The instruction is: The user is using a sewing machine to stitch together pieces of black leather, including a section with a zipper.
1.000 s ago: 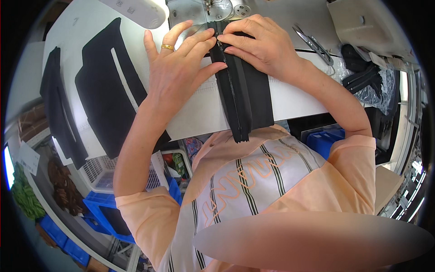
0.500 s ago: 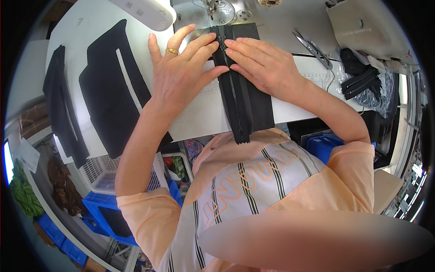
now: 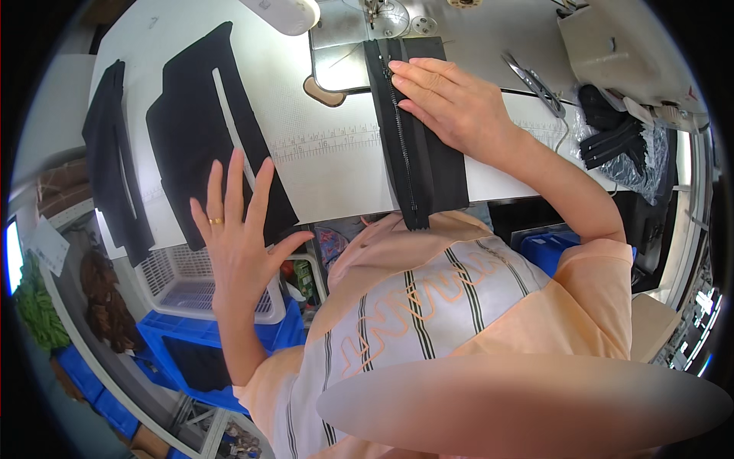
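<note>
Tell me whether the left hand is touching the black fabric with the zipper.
Apart: the head view shows white tabletop between the left hand and the black zippered fabric.

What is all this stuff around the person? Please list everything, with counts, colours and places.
Table: 1, white, centre to left
Sewing machine: 1, silver bed, top
Unclear device: 1, white, top edge
Slotted pieces: 2, black, table's left
Zipper: 1, black with metal teeth, centre
Cloth panel: 1, black, beside zipper
Scissors: 1, silver, upper right
Loose zippers: count unclear, black, right
Plastic bag: 1, clear, right
Basket: 1, white, lower left
Crates: several, blue, lower left
Bundles: 1 green, 1 brown, far left
Shirt: 1, peach and white, bottom
Left hand: 1, gold ring, fingers spread
Right hand: 1, on the zipper
Rim items: too small to tell
</note>
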The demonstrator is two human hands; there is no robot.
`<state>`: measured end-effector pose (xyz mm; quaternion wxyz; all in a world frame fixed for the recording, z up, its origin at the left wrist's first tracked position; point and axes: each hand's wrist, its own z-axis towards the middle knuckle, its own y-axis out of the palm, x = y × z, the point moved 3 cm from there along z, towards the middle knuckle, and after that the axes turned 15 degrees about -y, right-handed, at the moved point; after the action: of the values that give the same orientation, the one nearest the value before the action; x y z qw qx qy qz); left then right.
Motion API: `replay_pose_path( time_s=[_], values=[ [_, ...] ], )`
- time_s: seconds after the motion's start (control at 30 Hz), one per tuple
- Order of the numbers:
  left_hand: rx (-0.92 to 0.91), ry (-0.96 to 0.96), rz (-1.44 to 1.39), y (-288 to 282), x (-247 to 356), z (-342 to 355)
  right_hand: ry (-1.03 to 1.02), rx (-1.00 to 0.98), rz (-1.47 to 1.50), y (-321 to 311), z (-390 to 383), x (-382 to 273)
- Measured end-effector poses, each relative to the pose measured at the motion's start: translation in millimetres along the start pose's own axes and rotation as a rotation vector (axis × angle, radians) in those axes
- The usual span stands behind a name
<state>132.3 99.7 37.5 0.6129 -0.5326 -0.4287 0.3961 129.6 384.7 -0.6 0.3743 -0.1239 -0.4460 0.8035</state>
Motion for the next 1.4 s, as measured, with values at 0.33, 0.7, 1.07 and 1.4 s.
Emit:
replay_pose_path(
  time_s=[0.33,0.7,1.07,1.4],
  values=[
    [0.105,0.116,-0.361,23.9,-45.9,-14.3,0.02,-0.028,0.057,0.2,-1.0,1.6],
    [0.318,0.155,-0.281,17.7,6.2,-50.6,0.093,-0.059,-0.065,-34.7,-41.8,12.6],
    [0.238,0.313,-0.457,33.3,93.3,-31.3,0.157,-0.042,-0.12,-49.5,-65.4,16.7],
    [0.33,0.25,-0.404,43.1,108.3,-9.7,0.157,-0.044,-0.135,-50.0,-67.5,17.0]
  ],
)
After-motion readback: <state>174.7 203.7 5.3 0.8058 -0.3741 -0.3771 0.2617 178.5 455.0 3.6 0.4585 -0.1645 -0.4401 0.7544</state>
